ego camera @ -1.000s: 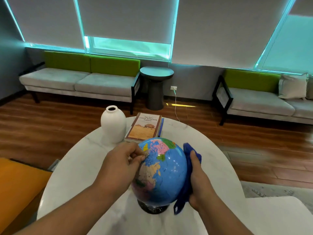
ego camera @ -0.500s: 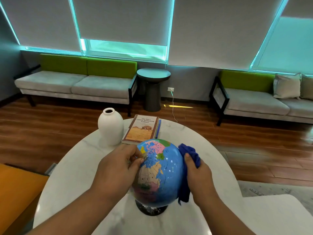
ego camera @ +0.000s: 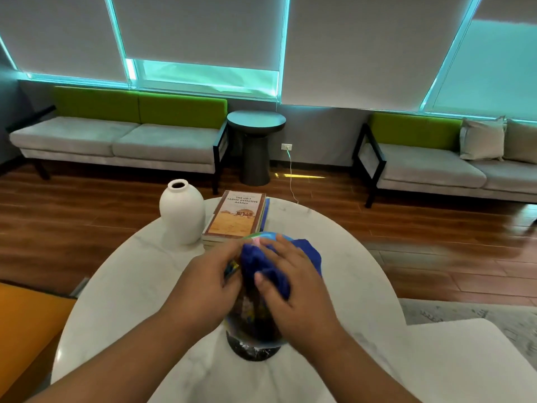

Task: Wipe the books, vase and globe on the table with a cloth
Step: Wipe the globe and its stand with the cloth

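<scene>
Your globe [ego camera: 250, 315] stands on its dark round base at the near middle of the white marble table [ego camera: 130, 274], mostly covered by your hands and the blue cloth [ego camera: 308, 255]. Your right hand [ego camera: 293, 289] lies over the top of the globe with its fingers spread, pressing the cloth onto it, the thumb on the cloth's near fold. Your left hand [ego camera: 209, 283] holds the globe's left side, fingers curled against it; the fingertips are blurred.

Just behind the globe lies the stack of books [ego camera: 236, 218]; the top cover reads "THE NO 1 LADIES' DETECTIVE AGENCY". The white vase [ego camera: 181, 213] stands upright, just left of the books.

Beyond the table are two grey sofas with green backs, with a dark round side table [ego camera: 255, 141] between them.
</scene>
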`<state>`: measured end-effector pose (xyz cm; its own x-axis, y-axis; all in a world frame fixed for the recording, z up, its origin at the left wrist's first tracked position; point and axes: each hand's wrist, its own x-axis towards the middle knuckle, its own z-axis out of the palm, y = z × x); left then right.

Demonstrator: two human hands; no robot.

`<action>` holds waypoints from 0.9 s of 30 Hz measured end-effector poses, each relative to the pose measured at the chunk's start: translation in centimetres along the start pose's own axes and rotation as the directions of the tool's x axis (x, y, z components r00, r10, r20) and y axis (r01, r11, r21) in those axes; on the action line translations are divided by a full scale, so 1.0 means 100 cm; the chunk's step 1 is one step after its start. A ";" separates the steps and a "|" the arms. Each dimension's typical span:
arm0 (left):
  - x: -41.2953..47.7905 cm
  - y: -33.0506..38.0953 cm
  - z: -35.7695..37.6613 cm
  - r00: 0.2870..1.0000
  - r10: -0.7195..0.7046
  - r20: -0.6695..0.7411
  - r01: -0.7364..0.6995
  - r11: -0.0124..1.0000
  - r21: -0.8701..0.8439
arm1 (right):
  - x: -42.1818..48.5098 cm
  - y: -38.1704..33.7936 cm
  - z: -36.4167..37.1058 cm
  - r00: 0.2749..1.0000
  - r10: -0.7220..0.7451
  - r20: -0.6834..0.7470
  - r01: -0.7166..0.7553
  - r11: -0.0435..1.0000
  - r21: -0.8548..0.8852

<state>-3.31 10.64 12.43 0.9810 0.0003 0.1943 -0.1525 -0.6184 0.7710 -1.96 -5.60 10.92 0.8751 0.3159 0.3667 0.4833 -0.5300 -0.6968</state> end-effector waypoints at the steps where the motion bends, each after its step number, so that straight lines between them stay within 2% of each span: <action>1: 0.000 -0.002 0.000 1.000 -0.002 0.002 0.002 1.000 -0.001 | -0.001 0.008 0.007 0.999 -0.044 0.004 0.044 0.994 -0.103; 2: 0.001 -0.005 -0.001 1.000 -0.012 -0.006 0.011 1.000 -0.010 | -0.003 0.013 0.009 0.999 -0.031 -0.023 0.029 0.995 -0.099; 4: 0.001 -0.008 -0.005 0.997 -0.075 -0.023 0.074 0.996 -0.044 | -0.003 0.025 0.011 0.977 0.175 -0.122 -0.154 0.974 0.165; 5: 0.001 -0.009 -0.006 0.994 -0.099 -0.038 0.097 0.994 -0.054 | -0.001 0.031 0.010 0.927 0.348 -0.139 -0.279 0.889 0.363; 6: 0.001 -0.011 -0.007 0.992 -0.113 -0.057 0.111 0.993 -0.038 | 0.002 0.035 0.007 0.851 0.514 -0.104 -0.385 0.747 0.541; 7: 0.000 -0.011 -0.007 0.990 -0.114 -0.080 0.114 0.993 -0.007 | 0.004 0.037 0.003 0.767 0.641 -0.026 -0.479 0.600 0.641; 9: -0.004 -0.009 -0.007 0.989 -0.092 -0.113 0.102 0.991 0.090 | 0.007 0.037 -0.006 0.650 0.751 0.117 -0.605 0.417 0.678; 10: -0.006 -0.007 -0.006 0.990 -0.074 -0.124 0.091 0.986 0.136 | 0.008 0.033 -0.007 0.636 0.760 0.136 -0.625 0.403 0.668; 11: -0.008 -0.005 -0.006 0.990 -0.060 -0.131 0.083 0.981 0.173 | 0.010 0.030 -0.006 0.660 0.745 0.096 -0.609 0.456 0.649; 13: -0.008 -0.001 -0.006 0.990 -0.048 -0.131 0.078 0.970 0.230 | 0.009 0.013 -0.002 0.802 0.596 -0.044 -0.500 0.710 0.497; 14: -0.008 0.001 -0.006 0.991 -0.048 -0.123 0.079 0.963 0.259 | 0.008 0.004 0.001 0.894 0.443 -0.072 -0.401 0.860 0.317; 15: -0.008 0.002 -0.006 0.992 -0.040 -0.119 0.073 0.955 0.289 | 0.006 -0.006 0.005 0.955 0.295 -0.023 -0.292 0.951 0.098; 16: -0.007 0.002 -0.006 0.992 -0.022 -0.120 0.060 0.946 0.318 | 0.004 -0.013 0.011 0.980 0.197 0.039 -0.194 0.978 -0.075; 17: -0.008 0.002 -0.005 0.992 -0.007 -0.125 0.049 0.941 0.335 | 0.003 -0.018 0.015 0.985 0.159 0.071 -0.144 0.974 -0.174; 18: -0.008 0.002 -0.005 0.992 -0.004 -0.128 0.047 0.940 0.338 | 0.001 -0.019 0.018 0.981 0.179 0.078 -0.157 0.961 -0.228; 20: -0.009 0.002 -0.005 0.991 -0.019 -0.130 0.061 0.942 0.329 | -0.005 -0.009 0.022 0.980 0.198 0.011 -0.191 0.959 -0.211; 22: -0.009 0.000 -0.006 0.989 -0.045 -0.140 0.086 0.949 0.304 | -0.014 0.007 0.026 0.980 0.179 -0.090 -0.183 0.982 -0.039; 23: -0.008 -0.001 -0.007 0.988 -0.046 -0.151 0.089 0.951 0.295 | -0.019 0.016 0.029 0.965 0.205 -0.162 -0.179 0.971 0.158; 24: -0.007 -0.003 -0.007 0.985 -0.034 -0.166 0.082 0.953 0.293 | -0.023 0.023 0.032 0.934 0.291 -0.207 -0.186 0.892 0.412; 25: -0.007 -0.004 -0.008 0.984 -0.018 -0.179 0.071 0.952 0.297 | -0.026 0.027 0.033 0.887 0.422 -0.185 -0.212 0.730 0.649; 26: -0.006 -0.005 -0.008 0.983 -0.010 -0.183 0.065 0.952 0.298 | -0.028 0.031 0.035 0.828 0.547 -0.124 -0.258 0.567 0.782; 27: -0.006 -0.005 -0.009 0.983 -0.012 -0.183 0.066 0.953 0.294 | -0.029 0.036 0.036 0.759 0.649 -0.058 -0.317 0.446 0.837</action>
<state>-3.89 11.63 12.48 0.9442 0.1511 0.2927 -0.0452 -0.8207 0.5696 -2.86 -5.60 5.07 0.9791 -0.1497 -0.1378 -0.0835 0.3217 -0.9432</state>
